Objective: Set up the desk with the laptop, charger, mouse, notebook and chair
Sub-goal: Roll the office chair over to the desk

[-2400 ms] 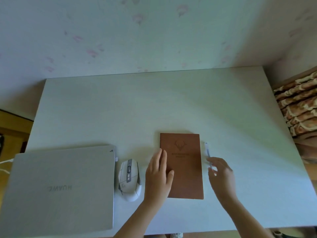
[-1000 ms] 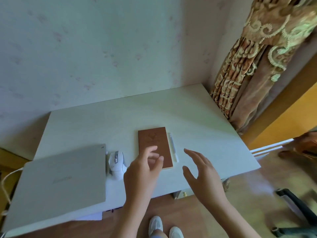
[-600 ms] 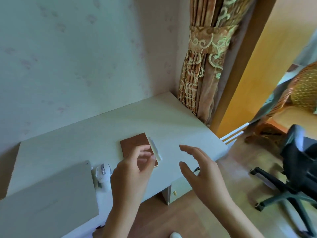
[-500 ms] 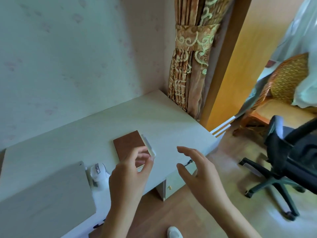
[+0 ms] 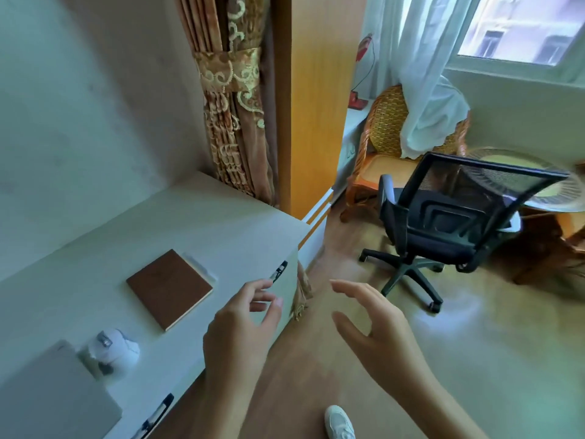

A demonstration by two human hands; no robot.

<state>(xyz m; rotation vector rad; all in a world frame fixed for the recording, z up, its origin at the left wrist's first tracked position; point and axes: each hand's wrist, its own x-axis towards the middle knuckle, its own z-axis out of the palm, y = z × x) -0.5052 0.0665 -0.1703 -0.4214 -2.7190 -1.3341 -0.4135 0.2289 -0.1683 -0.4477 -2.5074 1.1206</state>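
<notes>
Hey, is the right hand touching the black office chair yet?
Apart. The head view shows the right hand open in mid-air, with bare floor visible between its fingers and the black office chair.

Notebook: plain brown cover. Counter: pale whitish. Laptop: silver-grey. Mouse: white. Chair: black mesh. Curtain: showing brown with cream scrollwork.
</notes>
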